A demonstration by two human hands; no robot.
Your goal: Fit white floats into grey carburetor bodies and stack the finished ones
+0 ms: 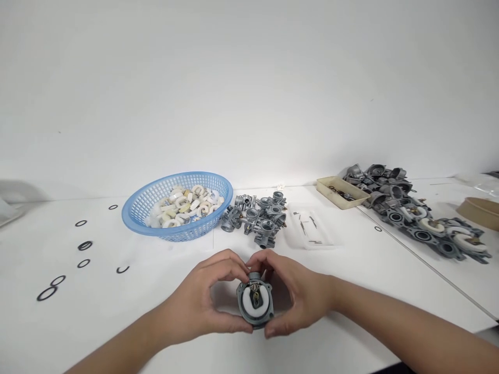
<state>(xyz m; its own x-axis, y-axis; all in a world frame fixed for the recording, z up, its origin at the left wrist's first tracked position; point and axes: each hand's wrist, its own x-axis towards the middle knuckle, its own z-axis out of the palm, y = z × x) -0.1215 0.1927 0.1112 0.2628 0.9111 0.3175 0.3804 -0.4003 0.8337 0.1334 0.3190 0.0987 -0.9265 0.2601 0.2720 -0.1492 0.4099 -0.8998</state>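
Between my two hands is a grey metal carburetor, its open bowl side facing me. Inside its round rim sits a white U-shaped float around a brass part. My left hand grips it from the left, thumb at the lower rim and fingers at the top. From the right, my right hand holds it the same way, with the thumb near the lower right edge. The far side of the carburetor and some fingertips are hidden.
Behind my hands stand a blue basket of white floats, a cluster of carburetor bodies and a clear tray with small pins. Black rings lie at left. A cream box and piled carburetor parts are at right.
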